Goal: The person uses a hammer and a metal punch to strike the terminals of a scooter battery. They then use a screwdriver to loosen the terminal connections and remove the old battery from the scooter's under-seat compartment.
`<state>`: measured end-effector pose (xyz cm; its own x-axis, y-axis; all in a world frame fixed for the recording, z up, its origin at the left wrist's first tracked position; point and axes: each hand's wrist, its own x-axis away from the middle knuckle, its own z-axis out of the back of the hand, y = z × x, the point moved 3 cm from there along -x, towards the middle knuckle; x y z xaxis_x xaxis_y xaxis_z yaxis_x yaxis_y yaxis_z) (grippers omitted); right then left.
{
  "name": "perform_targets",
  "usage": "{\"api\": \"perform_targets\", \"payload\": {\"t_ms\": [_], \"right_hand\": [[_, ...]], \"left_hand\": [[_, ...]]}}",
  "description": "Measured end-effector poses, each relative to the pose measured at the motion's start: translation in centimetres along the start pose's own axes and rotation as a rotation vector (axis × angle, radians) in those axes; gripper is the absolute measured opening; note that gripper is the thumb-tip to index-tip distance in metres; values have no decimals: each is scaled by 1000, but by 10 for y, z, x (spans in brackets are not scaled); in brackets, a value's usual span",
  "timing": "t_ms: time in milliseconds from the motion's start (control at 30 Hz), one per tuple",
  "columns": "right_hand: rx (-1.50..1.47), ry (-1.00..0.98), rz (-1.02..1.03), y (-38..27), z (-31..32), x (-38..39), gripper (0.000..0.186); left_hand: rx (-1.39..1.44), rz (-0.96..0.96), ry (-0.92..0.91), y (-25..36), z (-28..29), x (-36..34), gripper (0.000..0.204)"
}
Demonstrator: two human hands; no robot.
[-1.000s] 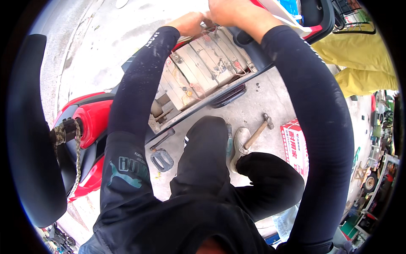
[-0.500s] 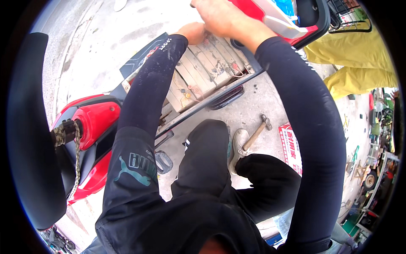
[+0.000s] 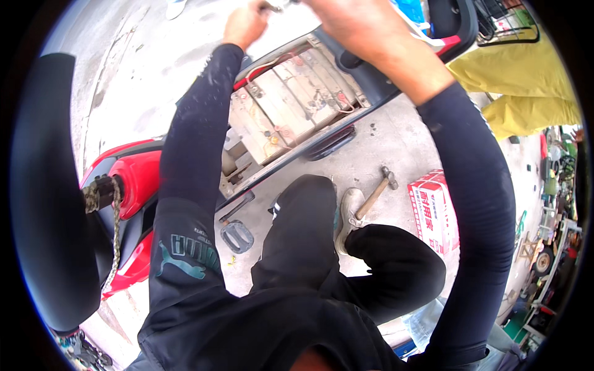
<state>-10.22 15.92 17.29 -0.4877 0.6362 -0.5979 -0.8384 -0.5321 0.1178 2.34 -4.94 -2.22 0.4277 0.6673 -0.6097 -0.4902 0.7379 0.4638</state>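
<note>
Below my hands, a row of dusty grey batteries (image 3: 278,105) sits in the open bay of a red and black electric scooter (image 3: 139,176). Thin wires and several terminals show on their tops. Beyond the bay's far edge, my left hand (image 3: 246,26) is closed on a small metal tool (image 3: 272,6), its kind unclear. My right hand (image 3: 356,25) reaches in from the right, near the tool's other end; its fingers are blurred and partly cut off by the top edge, so its grip is hidden.
A wooden-handled hammer (image 3: 376,193) lies by my shoe, beside a red and white carton (image 3: 433,213). A pedal (image 3: 237,237) juts out below the bay. At right stands a person in yellow trousers (image 3: 526,80). The black seat (image 3: 52,198) rises at left; clutter lines the far right.
Both hands have lifted away from the batteries; the left moved left and up, the right shifted rightward. A dark panel by the bay is no longer visible there, and more batteries show.
</note>
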Motion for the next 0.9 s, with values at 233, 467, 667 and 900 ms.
{"api": "perform_targets", "payload": {"t_ms": [233, 467, 667, 900], "right_hand": [[-85, 140, -313, -33, 46, 57, 31], [-205, 80, -900, -38, 84, 145, 29], [-79, 111, -656, -17, 59, 125, 31], [51, 278, -218, -28, -13, 77, 28]], "left_hand": [[-566, 634, -508, -172, 38, 59, 76], [-298, 201, -224, -73, 8, 86, 28], [-110, 113, -283, 64, -35, 95, 28], [26, 62, 23, 98, -59, 130, 16]]}}
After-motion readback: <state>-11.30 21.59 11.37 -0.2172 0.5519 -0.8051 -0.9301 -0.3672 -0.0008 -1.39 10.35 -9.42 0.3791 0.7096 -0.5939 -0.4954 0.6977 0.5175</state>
